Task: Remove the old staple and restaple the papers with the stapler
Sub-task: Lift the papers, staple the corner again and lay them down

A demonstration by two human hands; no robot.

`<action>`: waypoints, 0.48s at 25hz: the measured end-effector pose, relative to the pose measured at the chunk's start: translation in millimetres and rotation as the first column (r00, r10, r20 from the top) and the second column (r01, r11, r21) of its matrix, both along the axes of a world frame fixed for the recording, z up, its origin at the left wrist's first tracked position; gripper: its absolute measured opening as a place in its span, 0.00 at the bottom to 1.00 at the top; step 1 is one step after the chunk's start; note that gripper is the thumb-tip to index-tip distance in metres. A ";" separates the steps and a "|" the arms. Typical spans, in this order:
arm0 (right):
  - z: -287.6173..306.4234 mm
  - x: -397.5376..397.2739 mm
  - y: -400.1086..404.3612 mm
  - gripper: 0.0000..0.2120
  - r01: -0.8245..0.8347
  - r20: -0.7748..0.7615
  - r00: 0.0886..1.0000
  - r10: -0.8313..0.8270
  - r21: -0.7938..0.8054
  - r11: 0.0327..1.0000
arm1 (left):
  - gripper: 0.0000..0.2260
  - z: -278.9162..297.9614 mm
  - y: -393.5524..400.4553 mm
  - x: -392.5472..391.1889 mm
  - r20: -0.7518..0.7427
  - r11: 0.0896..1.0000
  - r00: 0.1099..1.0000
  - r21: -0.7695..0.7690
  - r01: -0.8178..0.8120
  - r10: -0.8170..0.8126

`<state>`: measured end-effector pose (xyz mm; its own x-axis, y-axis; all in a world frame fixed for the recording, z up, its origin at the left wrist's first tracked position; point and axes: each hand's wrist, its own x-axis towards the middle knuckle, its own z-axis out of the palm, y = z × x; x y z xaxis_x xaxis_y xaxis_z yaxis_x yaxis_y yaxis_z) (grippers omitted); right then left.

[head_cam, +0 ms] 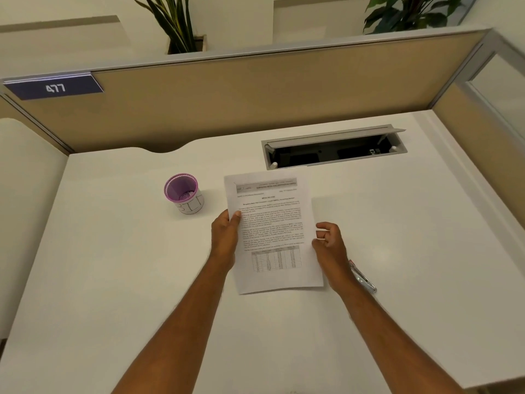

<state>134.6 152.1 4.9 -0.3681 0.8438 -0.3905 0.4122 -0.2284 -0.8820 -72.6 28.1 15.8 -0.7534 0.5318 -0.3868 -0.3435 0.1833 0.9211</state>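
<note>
printed papers [272, 231] with a table, pinched by left hand [225, 237].

Our two bare arms, extended forward; both hands at mid-frame.

Left hand [227, 237]: our forearm runs up from the lower edge, wrist straight, back of the hand toward us; thumb lies on top of the papers [272, 231] at their left margin, the other fingers tucked out of sight beneath, so we pinch the sheets at that edge. Right hand [329, 243]: our forearm enters from the lower right, wrist slightly bent inward; fingers [326, 229] loosely curled, thumb against the papers' right edge; whether we grip there cannot be told.
</note>
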 end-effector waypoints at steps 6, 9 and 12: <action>-17.1 -44.0 25.6 0.17 -0.112 0.157 0.984 0.083 0.192 0.975 | 0.07 -17.8 28.1 -31.3 -0.017 0.984 0.993 -0.136 -0.119 0.118; -24.9 -47.3 27.0 0.17 -0.231 0.289 0.944 0.162 0.223 0.947 | 0.22 -35.8 23.7 -33.5 -0.344 0.942 0.927 -0.334 0.026 -0.148; -33.4 -47.7 23.9 0.18 -0.393 0.437 0.867 0.239 0.304 0.868 | 0.28 -63.8 10.7 -29.2 -0.555 0.743 0.569 -0.650 0.158 -0.607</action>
